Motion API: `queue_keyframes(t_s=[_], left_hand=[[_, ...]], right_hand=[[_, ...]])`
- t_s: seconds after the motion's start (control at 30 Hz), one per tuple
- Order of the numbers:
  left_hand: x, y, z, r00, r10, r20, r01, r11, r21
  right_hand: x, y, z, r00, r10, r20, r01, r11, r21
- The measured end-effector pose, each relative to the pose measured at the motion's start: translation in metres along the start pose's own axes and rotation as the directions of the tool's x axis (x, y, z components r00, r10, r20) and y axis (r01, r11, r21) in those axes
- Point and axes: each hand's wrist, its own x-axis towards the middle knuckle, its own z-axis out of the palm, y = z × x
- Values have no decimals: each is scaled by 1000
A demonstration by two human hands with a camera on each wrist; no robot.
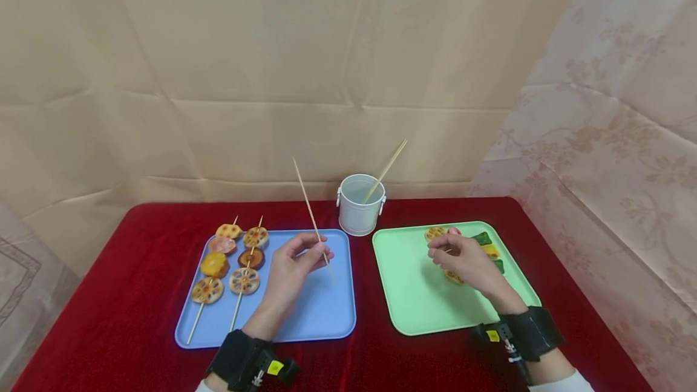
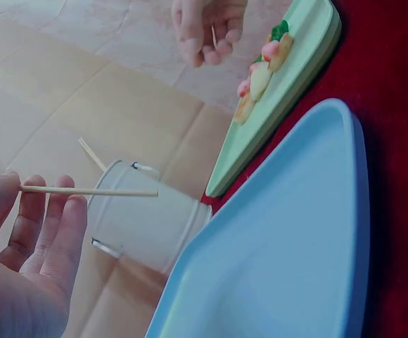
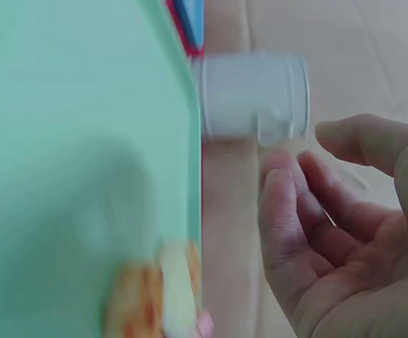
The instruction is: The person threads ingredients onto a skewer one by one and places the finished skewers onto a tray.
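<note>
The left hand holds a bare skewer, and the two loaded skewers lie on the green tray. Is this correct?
Not quite: the head view shows the two loaded skewers lying on the blue tray. The left hand does hold a bare skewer.

Red cloth (image 1: 365,331) covers the table (image 1: 98,337)

The two far corners are rounded. A blue tray (image 1: 327,307) lies on the left and a green tray (image 1: 405,283) on the right, with a strip of cloth between them; a white bucket (image 1: 358,218) stands upright near the far edge, behind that gap
</note>
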Motion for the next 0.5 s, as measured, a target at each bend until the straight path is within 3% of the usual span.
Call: queue_keyframes(t_s=[0.23, 0.5], left_hand=[[-3, 3, -12, 1000, 8, 8, -9, 990, 140], [-4, 6, -20, 1000, 11, -23, -5, 975, 222]], right_hand=[[-6, 17, -19, 999, -31, -37, 21, 969, -245], [-16, 26, -34, 1000, -14, 6, 15, 932, -363]])
